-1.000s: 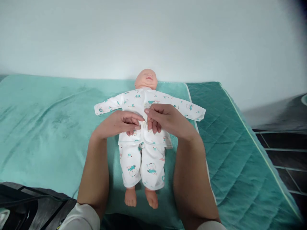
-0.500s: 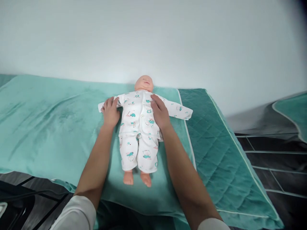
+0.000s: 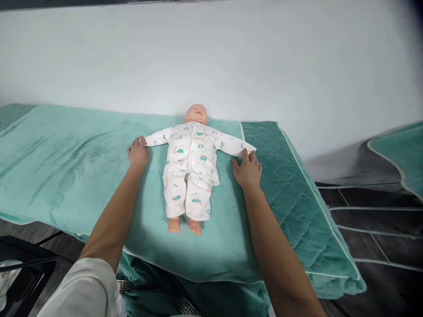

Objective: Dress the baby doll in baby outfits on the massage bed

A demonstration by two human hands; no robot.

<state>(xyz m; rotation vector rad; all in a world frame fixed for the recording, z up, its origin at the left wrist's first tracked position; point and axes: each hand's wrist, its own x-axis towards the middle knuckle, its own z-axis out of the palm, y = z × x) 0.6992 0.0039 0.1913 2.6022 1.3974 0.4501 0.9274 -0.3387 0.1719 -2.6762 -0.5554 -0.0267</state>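
A baby doll lies on its back on the green bed cover, arms stretched out to both sides and bare feet toward me. It wears a white printed top and matching trousers. My left hand rests at the cuff end of the sleeve on the left, fingers a little bent and apart; its thumb is hard to make out. At the other cuff, my right hand has its fingertips on the sleeve, with fingers spread and thumb out to the side.
The light green cover spreads over the bed, with a darker quilted cover at the right. Behind stands a white wall. A black chair-like object is at lower left, another green-covered surface at far right.
Both hands have slid outward from the doll's upper arm and chest to the two sleeve cuffs. The doll's sleeves now lie fully in view. My view has shifted slightly.
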